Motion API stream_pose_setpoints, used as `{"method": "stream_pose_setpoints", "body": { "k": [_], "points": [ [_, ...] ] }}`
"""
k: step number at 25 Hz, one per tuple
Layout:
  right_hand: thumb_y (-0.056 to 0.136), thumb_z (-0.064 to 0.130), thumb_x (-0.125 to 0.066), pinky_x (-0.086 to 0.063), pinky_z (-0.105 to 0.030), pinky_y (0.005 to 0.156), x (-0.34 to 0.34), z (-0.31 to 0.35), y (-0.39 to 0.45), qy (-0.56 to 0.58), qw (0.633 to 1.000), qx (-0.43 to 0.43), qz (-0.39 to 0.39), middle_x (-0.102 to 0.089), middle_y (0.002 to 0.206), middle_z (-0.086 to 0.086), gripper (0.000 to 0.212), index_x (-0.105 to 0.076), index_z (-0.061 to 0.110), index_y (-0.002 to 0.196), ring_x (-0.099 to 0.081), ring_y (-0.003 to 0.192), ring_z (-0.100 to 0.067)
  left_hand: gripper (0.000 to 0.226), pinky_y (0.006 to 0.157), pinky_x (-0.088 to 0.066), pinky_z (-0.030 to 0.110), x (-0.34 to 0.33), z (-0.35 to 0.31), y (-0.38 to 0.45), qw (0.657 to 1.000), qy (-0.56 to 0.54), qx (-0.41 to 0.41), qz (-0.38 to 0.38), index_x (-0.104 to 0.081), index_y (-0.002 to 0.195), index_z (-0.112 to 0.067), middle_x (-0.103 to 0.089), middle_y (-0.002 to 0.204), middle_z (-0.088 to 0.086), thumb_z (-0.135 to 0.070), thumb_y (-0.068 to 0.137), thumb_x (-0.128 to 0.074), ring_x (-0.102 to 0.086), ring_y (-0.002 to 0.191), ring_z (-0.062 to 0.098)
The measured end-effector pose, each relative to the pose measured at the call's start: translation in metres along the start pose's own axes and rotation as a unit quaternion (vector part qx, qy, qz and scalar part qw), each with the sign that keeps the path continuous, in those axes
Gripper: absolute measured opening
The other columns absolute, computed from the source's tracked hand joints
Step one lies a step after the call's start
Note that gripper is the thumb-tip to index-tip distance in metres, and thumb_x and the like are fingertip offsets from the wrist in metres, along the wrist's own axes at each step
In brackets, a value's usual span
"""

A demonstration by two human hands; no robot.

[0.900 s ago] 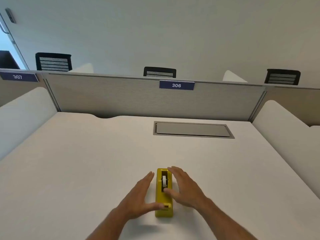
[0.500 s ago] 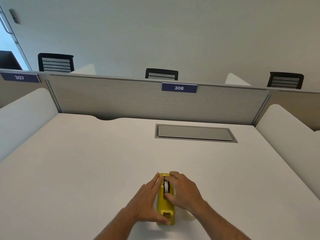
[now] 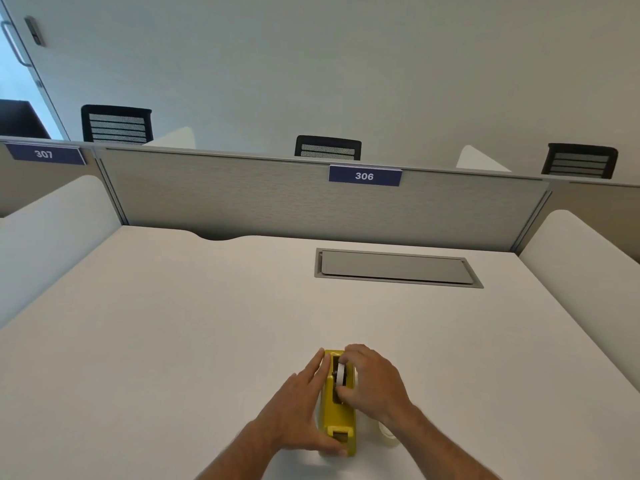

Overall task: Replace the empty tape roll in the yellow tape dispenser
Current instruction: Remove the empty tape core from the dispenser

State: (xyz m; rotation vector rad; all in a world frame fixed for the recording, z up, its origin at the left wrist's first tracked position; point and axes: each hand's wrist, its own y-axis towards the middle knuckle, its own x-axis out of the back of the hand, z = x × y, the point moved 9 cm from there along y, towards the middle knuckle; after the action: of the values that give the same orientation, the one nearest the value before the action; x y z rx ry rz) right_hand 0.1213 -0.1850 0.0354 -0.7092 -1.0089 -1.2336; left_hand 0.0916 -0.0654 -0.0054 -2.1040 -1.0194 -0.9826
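Sitting between both hands: yellow tape dispenser [image 3: 338, 415].

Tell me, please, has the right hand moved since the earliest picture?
Yes. The right hand has closed leftward onto the roll in the yellow tape dispenser.

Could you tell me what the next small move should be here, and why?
Probably lift the white roll straight up out of the yellow dispenser. The right hand has fingers pinching the roll while it sits in the slot, and the left hand lies flat against the dispenser's side, bracing it on the desk.
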Motion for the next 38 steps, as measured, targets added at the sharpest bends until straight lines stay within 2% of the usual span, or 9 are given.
{"method": "stream_pose_setpoints", "body": {
  "k": [5, 10, 13, 16, 20, 24, 27, 31, 38],
  "points": [
    [0.07, 0.048, -0.065, -0.053, -0.024, 0.077, 0.007, 0.004, -0.002, 0.028, 0.999, 0.01, -0.033, -0.067, 0.102, 0.015, 0.037, -0.06, 0.034, 0.103, -0.058, 0.095, -0.008, 0.143, 0.123, -0.023, 0.04, 0.0, 0.0, 0.0, 1.0, -0.023, 0.016, 0.013, 0.025, 0.146, -0.042, 0.025, 0.16, -0.02, -0.088, 0.047, -0.068, -0.002, 0.152, 0.014],
    [0.068, 0.044, -0.071, -0.056, -0.026, 0.074, 0.017, 0.0, -0.004, 0.103, 0.994, -0.02, -0.041, -0.066, 0.093, 0.018, 0.034, -0.054, 0.038, 0.096, -0.059, 0.089, -0.008, 0.125, 0.124, -0.015, 0.038, 0.006, 0.001, -0.004, 0.994, -0.11, 0.009, -0.017, 0.011, 0.145, -0.055, 0.013, 0.16, -0.027, -0.087, 0.053, -0.068, 0.002, 0.148, 0.001],
    [0.065, 0.037, -0.077, -0.057, -0.023, 0.074, 0.026, -0.001, -0.01, 0.193, 0.98, -0.032, -0.048, -0.068, 0.088, 0.021, 0.034, -0.059, 0.037, 0.093, -0.063, 0.089, -0.002, 0.088, 0.118, -0.024, 0.029, 0.023, -0.001, -0.01, 0.967, -0.218, 0.015, -0.131, -0.021, 0.147, -0.051, -0.018, 0.159, -0.025, -0.083, 0.072, -0.054, -0.019, 0.143, -0.006],
    [0.065, 0.035, -0.084, -0.061, -0.022, 0.069, 0.036, 0.002, -0.019, 0.269, 0.961, -0.039, -0.055, -0.069, 0.093, 0.023, 0.035, -0.063, 0.037, 0.093, -0.068, 0.086, -0.004, 0.048, 0.092, -0.052, 0.018, 0.037, -0.004, -0.02, 0.899, -0.365, 0.046, -0.237, -0.054, 0.132, -0.044, -0.065, 0.128, -0.019, -0.051, 0.086, -0.066, -0.06, 0.116, -0.002],
    [0.062, 0.024, -0.082, -0.063, -0.028, 0.064, 0.046, 0.007, -0.029, 0.305, 0.949, -0.04, -0.072, -0.07, 0.088, 0.015, 0.032, -0.066, 0.033, 0.089, -0.071, 0.078, -0.011, 0.033, 0.077, -0.062, 0.032, 0.034, -0.016, -0.023, 0.843, -0.477, 0.071, -0.238, -0.072, 0.113, -0.036, -0.078, 0.102, -0.003, -0.024, 0.084, -0.078, -0.075, 0.092, 0.019],
    [0.06, 0.027, -0.085, -0.063, -0.028, 0.062, 0.048, 0.005, -0.035, 0.339, 0.937, -0.06, -0.057, -0.07, 0.088, 0.013, 0.034, -0.068, 0.033, 0.088, -0.072, 0.078, -0.011, 0.026, 0.077, -0.062, 0.033, 0.034, -0.027, -0.024, 0.815, -0.536, 0.066, -0.211, -0.075, 0.111, -0.022, -0.079, 0.099, 0.005, -0.009, 0.089, -0.069, -0.075, 0.094, 0.023],
    [0.067, 0.025, -0.088, -0.063, -0.03, 0.069, 0.044, -0.003, -0.039, 0.385, 0.919, -0.08, -0.03, -0.073, 0.095, 0.016, 0.033, -0.072, 0.035, 0.094, -0.073, 0.083, -0.011, 0.023, 0.08, -0.061, 0.032, 0.034, -0.03, -0.027, 0.814, -0.539, 0.075, -0.204, -0.076, 0.109, -0.026, -0.079, 0.103, 0.002, -0.014, 0.093, -0.064, -0.074, 0.097, 0.02],
    [0.075, 0.008, -0.085, -0.064, -0.041, 0.075, 0.038, -0.011, -0.042, 0.439, 0.891, -0.112, -0.02, -0.077, 0.092, 0.002, 0.028, -0.077, 0.025, 0.095, -0.075, 0.084, -0.022, 0.022, 0.078, -0.061, 0.027, 0.033, -0.033, -0.028, 0.813, -0.538, 0.091, -0.203, -0.076, 0.109, -0.027, -0.079, 0.102, -0.003, -0.017, 0.094, -0.064, -0.074, 0.097, 0.016],
    [0.07, 0.0, -0.087, -0.063, -0.034, 0.068, 0.039, -0.015, -0.043, 0.476, 0.868, -0.136, -0.032, -0.077, 0.083, -0.007, 0.026, -0.08, 0.019, 0.087, -0.074, 0.079, -0.025, 0.028, 0.085, -0.061, 0.031, 0.026, -0.035, -0.025, 0.809, -0.552, 0.09, -0.183, -0.074, 0.113, -0.027, -0.078, 0.107, -0.004, -0.011, 0.095, -0.06, -0.072, 0.102, 0.015]
  ]
}}
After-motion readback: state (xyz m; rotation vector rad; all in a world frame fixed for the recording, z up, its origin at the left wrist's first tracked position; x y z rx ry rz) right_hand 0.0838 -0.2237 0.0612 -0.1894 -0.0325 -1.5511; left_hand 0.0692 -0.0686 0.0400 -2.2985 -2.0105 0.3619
